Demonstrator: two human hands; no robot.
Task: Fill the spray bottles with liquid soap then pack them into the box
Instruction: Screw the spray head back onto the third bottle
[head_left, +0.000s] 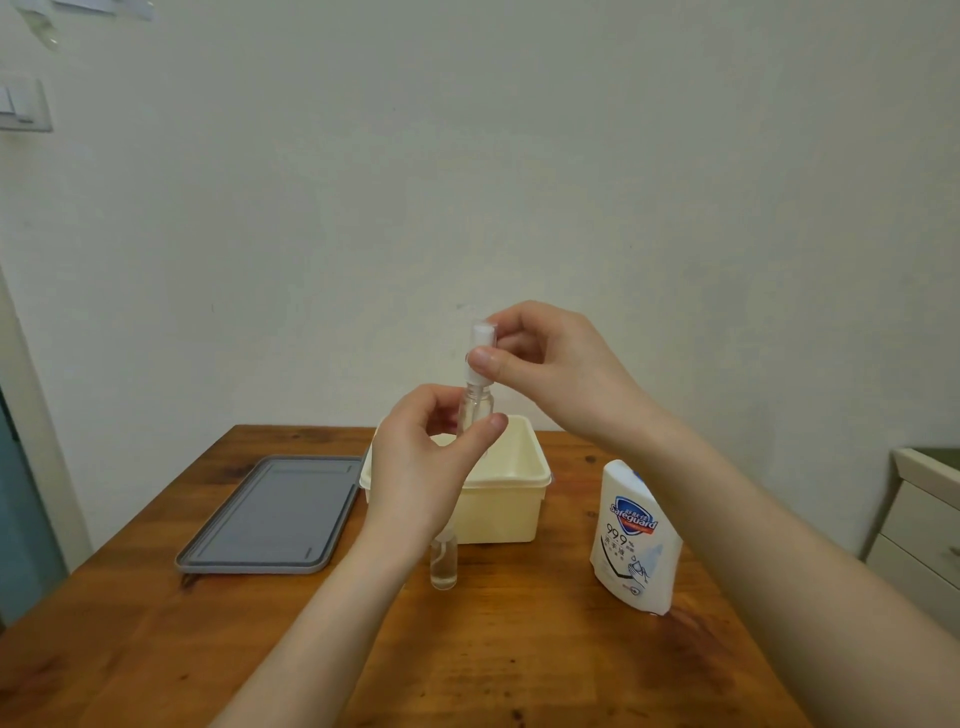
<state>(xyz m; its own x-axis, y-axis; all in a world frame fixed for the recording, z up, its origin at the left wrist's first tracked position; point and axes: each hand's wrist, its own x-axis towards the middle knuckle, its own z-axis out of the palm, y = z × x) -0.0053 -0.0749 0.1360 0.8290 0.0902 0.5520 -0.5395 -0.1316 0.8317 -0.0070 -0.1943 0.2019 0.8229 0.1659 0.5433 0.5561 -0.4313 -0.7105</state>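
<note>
Grips the bottle (474, 410) upright in the air by the box (519, 499), left hand (415, 467) curled round the body, right hand (550, 364) pinching the cap (480, 338) directly overhead, both stacked along its vertical long axis.

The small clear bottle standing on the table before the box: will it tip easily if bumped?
Probably: the small bottle is tall and narrow, with a small base. Being small, it is likely light. Once down, its round body may roll on the table.
</note>
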